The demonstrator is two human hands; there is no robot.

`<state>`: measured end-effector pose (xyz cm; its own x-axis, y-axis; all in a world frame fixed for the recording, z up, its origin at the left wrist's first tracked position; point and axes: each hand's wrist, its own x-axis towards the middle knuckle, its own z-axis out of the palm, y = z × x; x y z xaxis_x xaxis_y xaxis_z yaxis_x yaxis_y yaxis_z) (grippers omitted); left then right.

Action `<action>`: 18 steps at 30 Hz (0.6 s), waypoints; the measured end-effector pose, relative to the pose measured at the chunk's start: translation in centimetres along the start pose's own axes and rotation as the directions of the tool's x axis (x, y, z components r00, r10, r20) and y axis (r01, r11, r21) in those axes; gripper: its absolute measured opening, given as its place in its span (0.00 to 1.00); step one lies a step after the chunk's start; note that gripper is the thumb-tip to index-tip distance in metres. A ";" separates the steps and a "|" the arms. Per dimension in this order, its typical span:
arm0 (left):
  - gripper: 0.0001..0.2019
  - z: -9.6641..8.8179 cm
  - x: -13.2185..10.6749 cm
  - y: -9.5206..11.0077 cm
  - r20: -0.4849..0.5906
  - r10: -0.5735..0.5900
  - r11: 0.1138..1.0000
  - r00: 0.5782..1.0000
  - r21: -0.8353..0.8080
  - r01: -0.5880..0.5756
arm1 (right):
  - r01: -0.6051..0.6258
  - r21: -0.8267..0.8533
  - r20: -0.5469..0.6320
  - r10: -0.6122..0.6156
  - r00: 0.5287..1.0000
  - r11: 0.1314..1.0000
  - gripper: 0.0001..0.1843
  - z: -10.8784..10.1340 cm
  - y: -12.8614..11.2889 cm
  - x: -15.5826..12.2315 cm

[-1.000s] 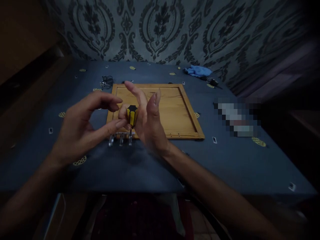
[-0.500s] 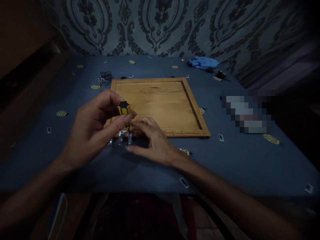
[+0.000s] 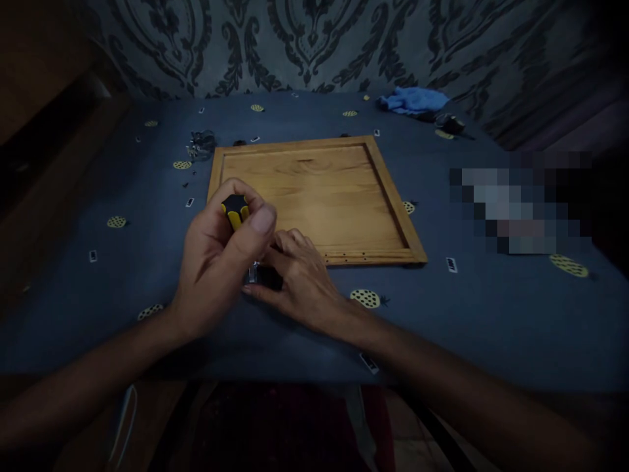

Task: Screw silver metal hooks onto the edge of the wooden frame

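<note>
My left hand is closed round a short screwdriver with a yellow and black handle, held upright at the near left corner of a wooden framed panel. My right hand lies low beside it, fingers curled onto a small shiny metal fitting at the panel's front edge. Most of that fitting is hidden under both hands.
The panel lies on a dark blue patterned cloth over the table. A heap of small metal parts sits beyond the panel's far left corner. A blue rag and a dark object lie at the far right, by the patterned wall.
The screwdriver has passed from my right hand to my left. My right hand has dropped onto the metal fitting, and my left has closed in over it. The view has tilted downwards.
</note>
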<state>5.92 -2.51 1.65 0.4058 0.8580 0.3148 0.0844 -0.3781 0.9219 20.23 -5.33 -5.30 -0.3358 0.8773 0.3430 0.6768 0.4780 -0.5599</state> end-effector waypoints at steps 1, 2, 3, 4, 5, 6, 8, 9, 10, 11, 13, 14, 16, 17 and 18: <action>0.16 0.3 0.2 0.1 -0.034 -0.021 0.998 0.999 -0.061 0.018 | 0.003 0.007 -0.001 -0.003 1.000 1.000 0.23 0.0 0.0 0.0; 0.19 0.5 0.4 0.2 -0.062 -0.045 0.995 0.997 -0.089 0.040 | 0.003 0.014 -0.001 -0.003 1.000 1.000 0.23 -0.1 0.1 0.0; 0.22 0.7 0.6 0.2 -0.087 -0.061 0.994 0.994 -0.096 0.053 | 0.004 0.019 -0.001 -0.004 1.000 1.000 0.24 -0.1 0.1 0.0; 0.24 0.9 0.8 0.2 -0.092 -0.074 0.995 0.993 -0.076 0.067 | 0.004 0.021 -0.003 -0.004 1.000 1.000 0.24 -0.1 0.1 -0.1; 0.26 1.0 1.0 0.3 -0.095 -0.080 0.995 0.992 -0.065 0.074 | 0.005 0.020 -0.005 -0.005 1.000 1.000 0.25 -0.1 0.2 -0.1; 0.27 1.1 1.2 0.3 -0.097 -0.081 0.995 0.992 -0.071 0.074 | 0.006 0.019 -0.007 -0.006 1.000 1.000 0.25 0.0 0.2 -0.1; 0.28 1.2 1.5 0.3 -0.095 -0.078 0.989 0.992 -0.130 0.065 | 0.007 0.021 -0.005 -0.007 1.000 1.000 0.27 0.0 0.2 -0.1; 0.29 1.3 1.6 0.4 -0.097 -0.077 0.984 0.992 -0.168 0.060 | 0.007 0.023 -0.001 -0.007 1.000 1.000 0.28 0.0 0.2 -0.1; 0.29 1.3 1.7 0.5 -0.098 -0.081 0.978 0.992 -0.200 0.061 | 0.006 0.025 0.003 -0.006 1.000 1.000 0.28 0.0 0.2 -0.1; 0.30 1.4 1.8 0.6 -0.102 -0.089 0.972 0.991 -0.225 0.064 | 0.005 0.026 0.006 -0.005 1.000 1.000 0.28 0.0 0.2 0.0; 0.32 1.5 2.1 0.7 -0.114 -0.110 0.961 0.987 -0.266 0.077 | 0.004 0.026 0.012 -0.004 1.000 1.000 0.29 -0.1 0.1 0.1; 0.33 1.5 2.2 0.8 -0.118 -0.118 0.955 0.986 -0.284 0.081 | 0.004 0.024 0.011 -0.005 1.000 1.000 0.29 -0.1 0.1 0.1; 0.34 1.5 2.4 0.8 -0.105 -0.137 0.941 0.985 -0.324 0.096 | 0.007 0.017 0.007 -0.007 1.000 1.000 0.30 -0.1 0.1 0.1; 0.35 1.4 2.5 0.8 -0.092 -0.147 0.933 0.985 -0.343 0.107 | 0.011 0.014 0.002 -0.011 1.000 1.000 0.31 -0.1 0.1 0.1; 0.34 1.3 2.5 0.8 -0.070 -0.158 0.928 0.985 -0.352 0.124 | 0.014 0.011 -0.002 -0.014 1.000 1.000 0.31 -0.1 0.1 0.1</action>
<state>8.20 -1.14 2.87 0.3224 0.9292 0.1804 -0.1923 -0.1223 0.9737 20.34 -5.17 -5.31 -0.3435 0.8705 0.3524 0.6651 0.4904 -0.5632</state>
